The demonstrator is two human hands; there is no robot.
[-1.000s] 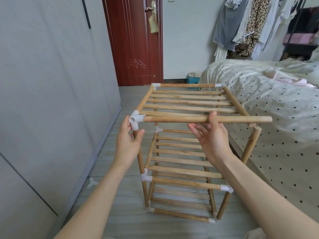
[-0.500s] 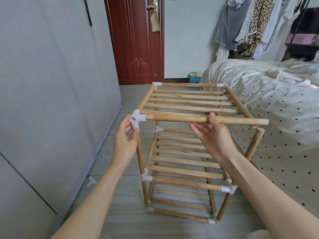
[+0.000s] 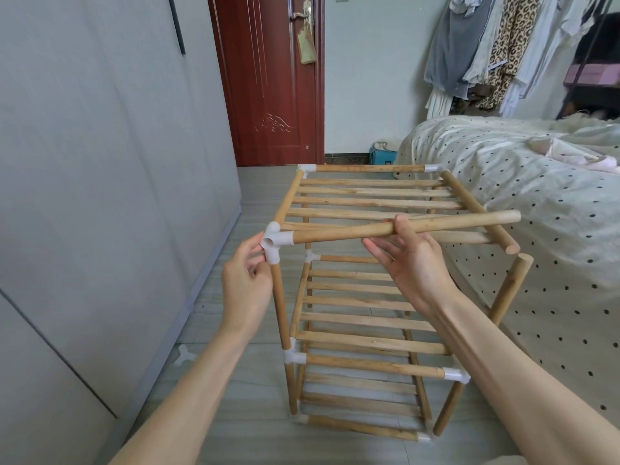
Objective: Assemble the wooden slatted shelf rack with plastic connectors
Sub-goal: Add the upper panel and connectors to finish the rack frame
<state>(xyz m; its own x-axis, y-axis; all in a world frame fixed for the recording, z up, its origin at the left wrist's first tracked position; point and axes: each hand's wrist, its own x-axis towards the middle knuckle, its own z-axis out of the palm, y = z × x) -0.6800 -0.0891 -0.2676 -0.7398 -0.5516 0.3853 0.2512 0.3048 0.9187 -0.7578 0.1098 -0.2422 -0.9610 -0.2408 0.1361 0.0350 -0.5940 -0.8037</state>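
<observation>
Front rail held at the top of the rack [image 3: 365, 317], on the floor mid-frame.

Left grip [image 3: 246, 283] pinched on connector [image 3: 275, 241] at 9 o'clock; right grip [image 3: 414, 263] clamped on rail [image 3: 436, 224], free end raised toward 3 o'clock, above the bare post [image 3: 513, 286]. Bed [image 3: 536, 182] just beside.

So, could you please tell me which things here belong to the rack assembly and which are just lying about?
Job in hand:
- shelf rack
- front rod, held by right hand
- corner connector, at left hand
- spare connector on floor

Just about:
- bed
- hanging clothes
- door
- blue box
</observation>
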